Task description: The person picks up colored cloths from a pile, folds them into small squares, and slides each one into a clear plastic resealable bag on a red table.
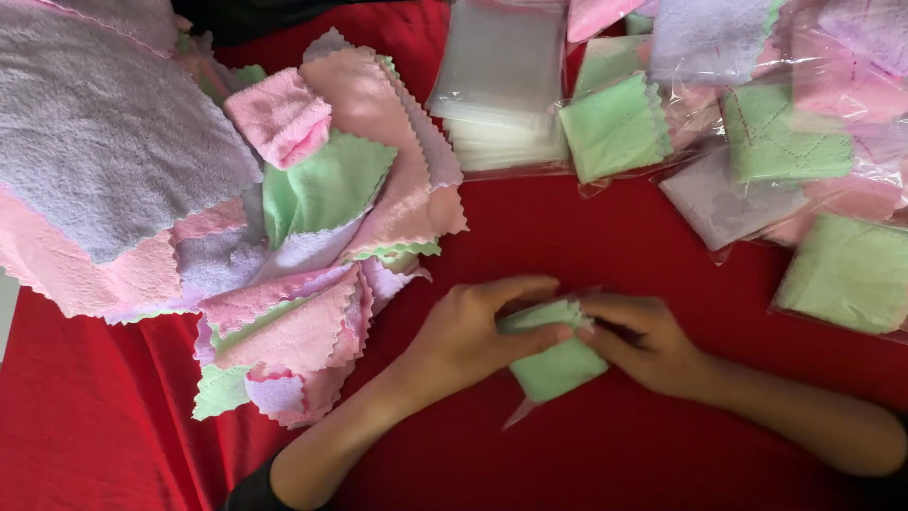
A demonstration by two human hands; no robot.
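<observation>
My left hand (pixel 470 333) and my right hand (pixel 639 339) meet low in the middle, both gripping a folded green cloth (pixel 556 364) that sits partly inside a clear plastic bag (pixel 518 413). The left thumb and fingers pinch the cloth's upper left edge. My right hand's fingers press its upper right corner. Both rest on the red fabric surface (pixel 586 237).
A loose heap of pink, green and lilac cloths (pixel 303 246) lies to the left. A stack of empty clear bags (pixel 497 85) sits at the top centre. Several bagged folded cloths (pixel 776 142) spread over the upper right.
</observation>
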